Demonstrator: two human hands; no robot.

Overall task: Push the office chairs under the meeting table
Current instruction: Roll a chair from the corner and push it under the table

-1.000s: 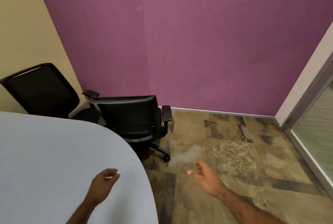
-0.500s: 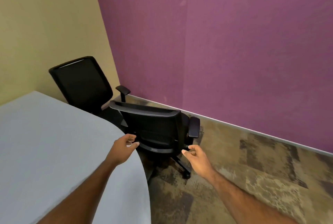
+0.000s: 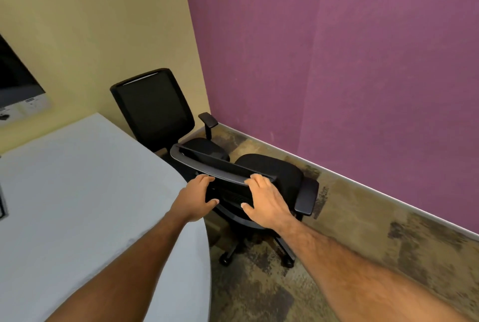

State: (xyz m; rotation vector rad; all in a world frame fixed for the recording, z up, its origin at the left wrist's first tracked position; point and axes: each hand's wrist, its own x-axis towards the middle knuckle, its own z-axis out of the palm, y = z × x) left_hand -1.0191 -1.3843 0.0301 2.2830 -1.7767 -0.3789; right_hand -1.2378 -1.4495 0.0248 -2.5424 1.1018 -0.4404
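Note:
A black office chair (image 3: 272,174) stands just off the rounded end of the pale grey meeting table (image 3: 77,192), its backrest turned towards me and its seat facing the purple wall. Both hands rest on the backrest's top edge. My left hand (image 3: 197,199) holds it near the table's rim, fingers over the top and thumb on the back. My right hand (image 3: 264,202) lies flat on the backrest's right part, fingers curled over the rim. A second black chair (image 3: 155,111) stands in the corner behind, turned sideways beside the table.
The purple wall (image 3: 363,88) runs close along the right, the yellow wall (image 3: 90,23) behind. A dark screen (image 3: 15,83) hangs at far left. Patterned carpet (image 3: 375,231) lies open to the right of the chair. The chair's wheeled base (image 3: 259,254) shows below my hands.
I have stepped closer and turned left. Both hands have reached forward from open air and landed on the near chair's backrest top.

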